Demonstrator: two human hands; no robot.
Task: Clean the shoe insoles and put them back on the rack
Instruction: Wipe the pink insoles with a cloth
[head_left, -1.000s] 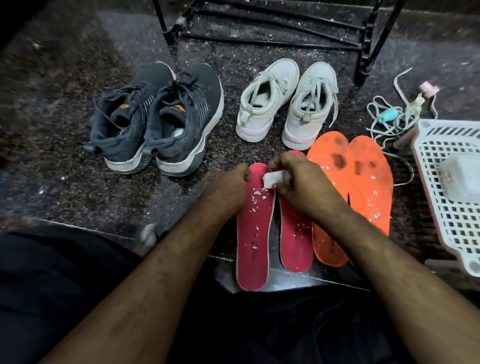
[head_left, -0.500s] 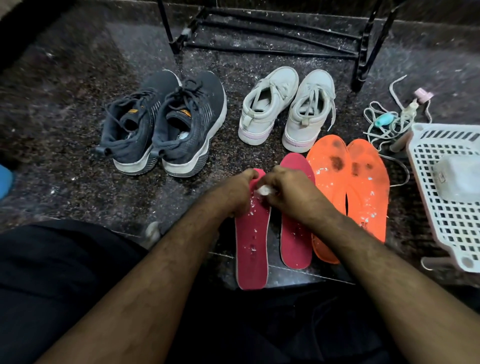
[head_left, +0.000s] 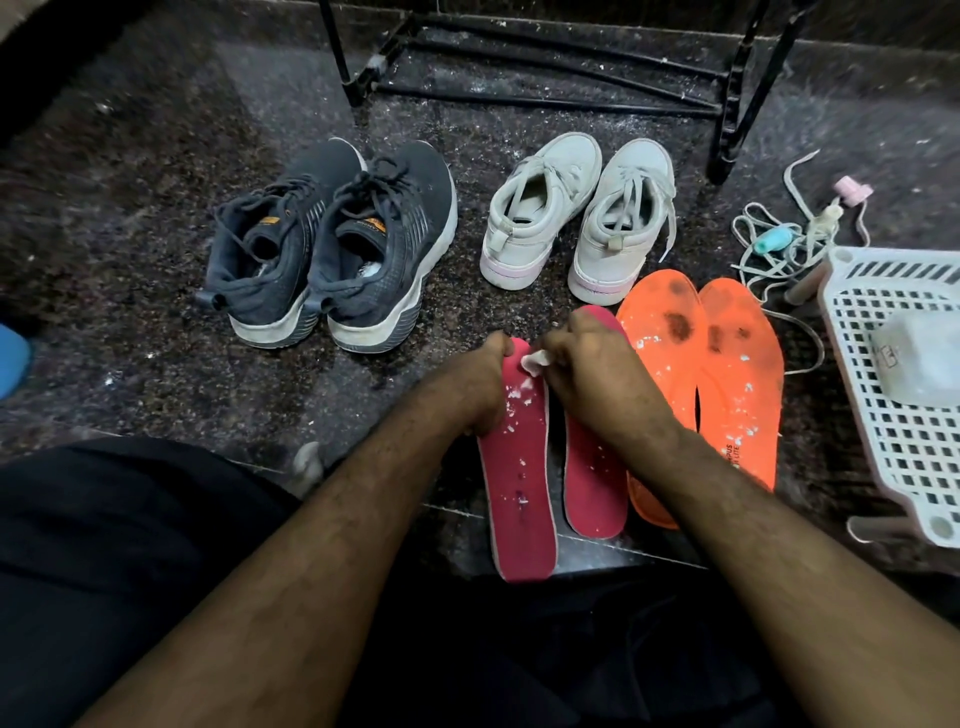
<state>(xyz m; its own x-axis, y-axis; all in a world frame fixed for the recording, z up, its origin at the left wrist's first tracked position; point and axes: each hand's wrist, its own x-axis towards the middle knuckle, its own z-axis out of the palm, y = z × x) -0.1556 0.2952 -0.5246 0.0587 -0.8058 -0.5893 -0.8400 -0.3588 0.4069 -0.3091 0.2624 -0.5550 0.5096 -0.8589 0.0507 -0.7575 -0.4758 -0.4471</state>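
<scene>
Two pink insoles lie side by side on the dark floor, the left pink insole (head_left: 519, 488) speckled with white bits, the right pink insole (head_left: 592, 483) beside it. Two stained orange insoles (head_left: 717, 374) lie to their right. My left hand (head_left: 467, 384) grips the toe edge of the left pink insole. My right hand (head_left: 587, 374) pinches a small white eraser-like piece (head_left: 535, 360) against that insole's toe end. The black metal rack (head_left: 545, 67) stands at the back.
A pair of dark grey sneakers (head_left: 332, 244) and a pair of white sneakers (head_left: 576, 218) stand behind the insoles. Loose laces and small bottles (head_left: 784, 244) lie at the right, next to a white plastic basket (head_left: 893, 447) holding a pale block.
My right hand slid left from the right pink insole's top to the left insole's toe, where the white piece now rubs. More white crumbs lie there. The camera tilted slightly.
</scene>
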